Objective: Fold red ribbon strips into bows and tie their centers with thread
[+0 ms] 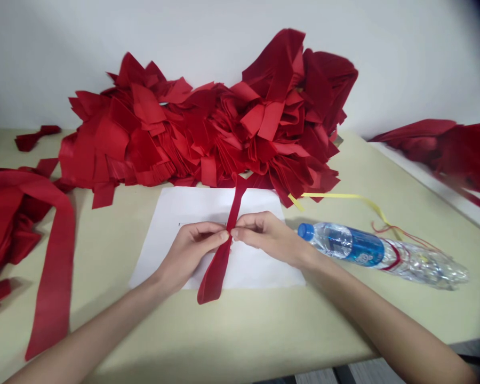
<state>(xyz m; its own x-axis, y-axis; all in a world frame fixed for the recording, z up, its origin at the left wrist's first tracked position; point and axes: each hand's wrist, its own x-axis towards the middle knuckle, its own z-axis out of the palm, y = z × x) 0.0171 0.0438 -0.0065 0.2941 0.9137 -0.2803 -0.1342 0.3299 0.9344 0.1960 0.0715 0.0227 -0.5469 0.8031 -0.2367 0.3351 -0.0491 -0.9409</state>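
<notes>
A narrow red cloth necktie (pixel 217 273) lies across a white paper sheet (pixel 168 213), its pointed end toward me and its upper part running into a large heap of red ties (pixel 208 125). My left hand (pixel 192 253) and my right hand (pixel 268 237) meet over the sheet. Both pinch the tie between thumb and fingers from opposite sides, and the fingers hide that stretch of cloth. A thin drawn line shows on the paper beside my left fingers.
A crushed plastic water bottle (pixel 356 248) with a blue cap lies right of the sheet, near a yellow ribbon (pixel 336 196) and red thread (pixel 404 232). Long red strips (pixel 52 266) spill over the pale table (pixel 256 330) at left. More red cloth (pixel 436 149) lies at far right.
</notes>
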